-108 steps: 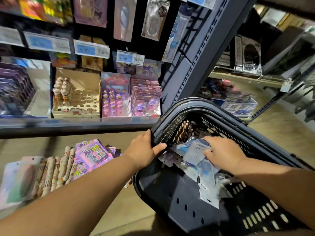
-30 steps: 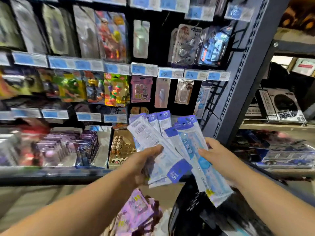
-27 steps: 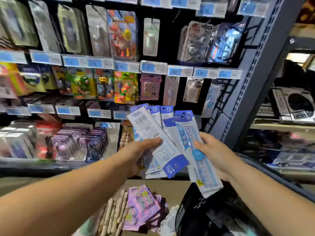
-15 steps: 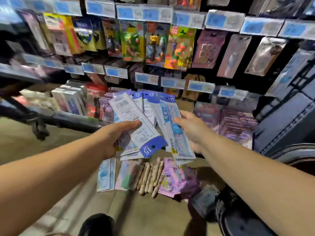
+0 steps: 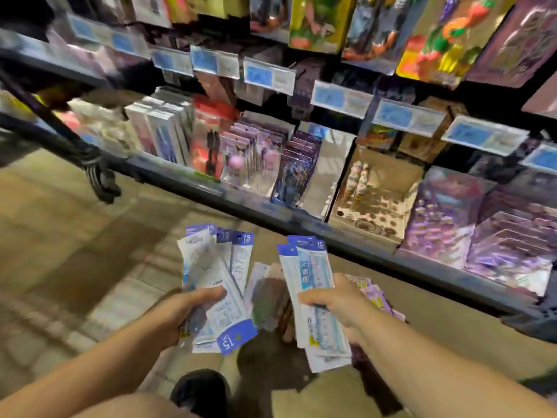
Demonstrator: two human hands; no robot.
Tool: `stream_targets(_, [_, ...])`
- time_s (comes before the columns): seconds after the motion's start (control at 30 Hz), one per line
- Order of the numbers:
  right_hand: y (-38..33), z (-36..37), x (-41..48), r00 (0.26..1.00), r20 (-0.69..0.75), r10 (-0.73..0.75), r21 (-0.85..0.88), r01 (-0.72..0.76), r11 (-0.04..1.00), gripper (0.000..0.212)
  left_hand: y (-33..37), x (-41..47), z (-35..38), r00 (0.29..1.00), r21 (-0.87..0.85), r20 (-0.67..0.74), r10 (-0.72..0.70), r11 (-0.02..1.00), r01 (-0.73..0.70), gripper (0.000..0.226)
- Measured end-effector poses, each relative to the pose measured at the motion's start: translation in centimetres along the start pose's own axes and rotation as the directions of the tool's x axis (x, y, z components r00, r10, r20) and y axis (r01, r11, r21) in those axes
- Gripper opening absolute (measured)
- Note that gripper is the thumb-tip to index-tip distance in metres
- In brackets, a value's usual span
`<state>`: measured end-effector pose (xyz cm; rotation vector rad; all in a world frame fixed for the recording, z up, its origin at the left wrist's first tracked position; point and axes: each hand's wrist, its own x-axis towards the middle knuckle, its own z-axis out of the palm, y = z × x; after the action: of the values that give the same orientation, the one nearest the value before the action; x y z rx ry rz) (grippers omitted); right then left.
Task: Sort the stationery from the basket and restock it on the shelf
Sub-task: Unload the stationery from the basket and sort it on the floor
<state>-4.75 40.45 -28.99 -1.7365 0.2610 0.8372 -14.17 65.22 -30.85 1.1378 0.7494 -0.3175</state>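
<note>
Sorting packets, shelf (image 5: 271, 208) at twelve o'clock
Both clamped: left hand (image 5: 180, 315) on a packet fan (image 5: 217, 282), right hand (image 5: 340, 306) on a second stack (image 5: 313, 279), long axes pointing shelfward; right hand nearer

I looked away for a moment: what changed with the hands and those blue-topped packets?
The left hand let go of the basket rim and the right hand came out of the basket; each took up blue-topped packets. Their overlapping fan has since parted into two bundles, held lower. Both hands still grip them.
</note>
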Motion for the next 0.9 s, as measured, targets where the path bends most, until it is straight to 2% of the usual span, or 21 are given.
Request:
stream_targets(0.03, [0.1, 0.2, 0.2, 1.000, -0.010, 0.023, -0.010, -0.023, 1.000, 0.067, -0.4, 0.4, -1.2, 0.999, 0.009, -0.037, -0.020, 1.000, 0.020, 0.016])
stream_targets(0.1, [-0.2, 0.8, 1.4, 0.998, -0.006, 0.055, -0.039, -0.056, 0.998, 0.044, -0.5, 1.0, -3.1, 0.994, -0.048, -0.097, -0.045, 0.998, 0.041, 0.008])
stream_targets(0.17, [-0.6, 2.2, 3.0, 0.997, 0.013, 0.080, -0.063, -0.079, 0.995, 0.033, -0.6, 2.0, -4.8, 0.990, -0.066, -0.137, -0.036, 0.997, 0.027, 0.020])
stream_targets(0.23, [-0.9, 4.3, 4.7, 0.996, 0.043, 0.084, -0.083, -0.080, 0.993, 0.033, -0.3, 2.4, -5.9, 0.990, -0.076, -0.139, -0.032, 0.997, 0.021, 0.023])
stream_targets(0.27, [-1.1, 5.6, 5.5, 0.995, 0.055, 0.082, -0.086, -0.077, 0.993, 0.034, 0.1, 2.5, -6.3, 0.987, -0.076, -0.155, -0.044, 0.997, 0.032, 0.009])
stream_targets(0.37, [-1.6, 9.6, 8.3, 0.995, 0.083, 0.064, -0.083, -0.057, 0.995, 0.030, 0.9, 3.8, -8.2, 0.977, -0.168, -0.206, -0.055, 0.986, 0.020, 0.040])
stream_targets(0.57, [-1.4, 16.3, 13.9, 0.994, 0.034, 0.108, -0.149, -0.101, 0.984, 0.032, 0.7, 7.0, -13.3, 0.957, -0.247, -0.267, -0.111, 0.968, 0.044, 0.025])
stream_targets(0.63, [-1.6, 17.4, 14.9, 0.988, 0.057, 0.145, -0.190, -0.132, 0.973, 0.032, 0.5, 7.5, -14.3, 0.956, -0.246, -0.267, -0.122, 0.968, 0.055, 0.033])
stream_targets(0.67, [-1.6, 17.6, 15.4, 0.985, 0.050, 0.163, -0.243, -0.146, 0.959, 0.032, 0.2, 7.7, -14.7, 0.952, -0.245, -0.277, -0.130, 0.968, 0.061, 0.035])
stream_targets(0.77, [-1.2, 17.2, 15.8, 0.982, -0.066, 0.179, -0.411, -0.190, 0.891, 0.032, -0.3, 7.9, -15.5, 0.929, -0.254, -0.331, -0.166, 0.964, 0.082, 0.024])
stream_targets(0.87, [-0.8, 16.8, 16.0, 0.977, -0.120, 0.177, -0.472, -0.212, 0.855, 0.030, -0.4, 8.2, -15.5, 0.925, -0.246, -0.337, -0.173, 0.965, 0.091, 0.047])
stream_targets(0.9, [-0.7, 16.8, 16.0, 0.976, -0.131, 0.176, -0.470, -0.217, 0.856, 0.028, -0.3, 8.2, -15.4, 0.930, -0.258, -0.325, -0.171, 0.962, 0.087, 0.046])
